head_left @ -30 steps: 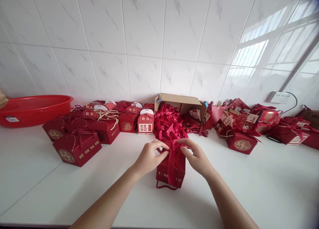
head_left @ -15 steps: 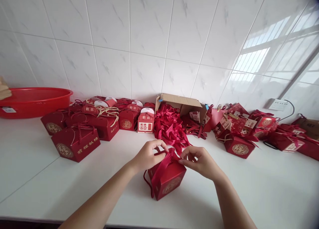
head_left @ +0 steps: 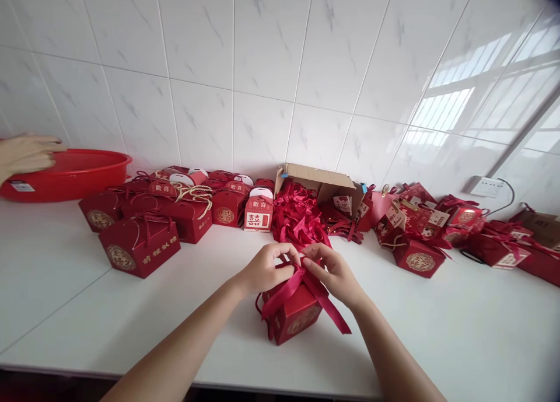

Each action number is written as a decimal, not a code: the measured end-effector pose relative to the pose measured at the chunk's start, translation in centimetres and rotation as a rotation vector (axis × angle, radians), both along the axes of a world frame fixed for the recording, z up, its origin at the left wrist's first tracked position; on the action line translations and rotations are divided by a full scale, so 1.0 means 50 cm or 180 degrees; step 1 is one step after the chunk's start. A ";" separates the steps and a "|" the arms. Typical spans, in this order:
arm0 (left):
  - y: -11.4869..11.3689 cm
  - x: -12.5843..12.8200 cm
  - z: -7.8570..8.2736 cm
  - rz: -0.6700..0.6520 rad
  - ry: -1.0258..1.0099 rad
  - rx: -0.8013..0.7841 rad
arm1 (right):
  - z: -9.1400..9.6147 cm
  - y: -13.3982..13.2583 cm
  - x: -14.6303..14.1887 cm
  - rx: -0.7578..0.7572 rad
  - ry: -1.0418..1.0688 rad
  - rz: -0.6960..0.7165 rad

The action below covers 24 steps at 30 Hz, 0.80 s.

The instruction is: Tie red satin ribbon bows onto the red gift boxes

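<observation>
See the red box upright on the white tabletop, with medallion face toward near right; cannot tell long axis; find ribbon atop, pinched by left hand; cannot tell grip of right hand; note loose ribbons beyond.

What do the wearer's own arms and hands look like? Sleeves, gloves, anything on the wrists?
Slim left forearm and right forearm, both bare, no sleeve in frame. Left hand and right hand are ungloved, slender-fingered. No watch, bracelet, ring, cable or marking visible; nail detail too small to tell.
</observation>
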<state>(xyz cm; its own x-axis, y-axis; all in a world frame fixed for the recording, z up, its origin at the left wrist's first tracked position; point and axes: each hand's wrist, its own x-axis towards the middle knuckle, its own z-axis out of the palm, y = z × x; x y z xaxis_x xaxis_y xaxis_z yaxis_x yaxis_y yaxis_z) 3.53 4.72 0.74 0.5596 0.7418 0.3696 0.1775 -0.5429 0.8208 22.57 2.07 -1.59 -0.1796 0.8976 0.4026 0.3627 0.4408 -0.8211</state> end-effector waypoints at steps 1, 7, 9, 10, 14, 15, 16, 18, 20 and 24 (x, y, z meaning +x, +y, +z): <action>0.000 0.000 -0.001 0.0004 0.0004 0.0019 | 0.000 -0.002 0.001 0.0031 0.0056 0.0057; 0.001 -0.004 -0.001 0.0123 0.0002 0.0042 | 0.008 -0.015 0.015 0.0499 -0.0302 0.0567; 0.001 -0.006 0.000 0.0096 -0.0039 0.0029 | 0.009 -0.017 0.016 0.0747 -0.0688 0.0646; 0.002 -0.007 0.001 0.0085 -0.0056 0.0032 | 0.009 -0.018 0.017 0.0838 -0.0828 0.0684; 0.003 -0.011 0.002 0.0079 0.0001 0.0019 | 0.005 -0.018 0.016 0.0979 -0.1080 0.0695; 0.004 -0.012 0.001 0.0073 0.0027 0.0003 | 0.005 -0.019 0.017 0.0988 -0.1112 0.0670; 0.005 -0.012 0.000 0.0057 0.0044 -0.0015 | 0.004 -0.019 0.017 0.0987 -0.1142 0.0650; 0.006 -0.014 -0.001 0.0000 0.0043 -0.0072 | 0.003 -0.019 0.018 0.0967 -0.1182 0.0646; 0.008 -0.015 -0.001 -0.0057 0.0032 -0.0141 | 0.003 -0.020 0.018 0.0929 -0.1179 0.0659; 0.011 -0.018 -0.002 -0.0066 0.0073 -0.0214 | 0.001 -0.022 0.015 0.0835 -0.1113 0.0713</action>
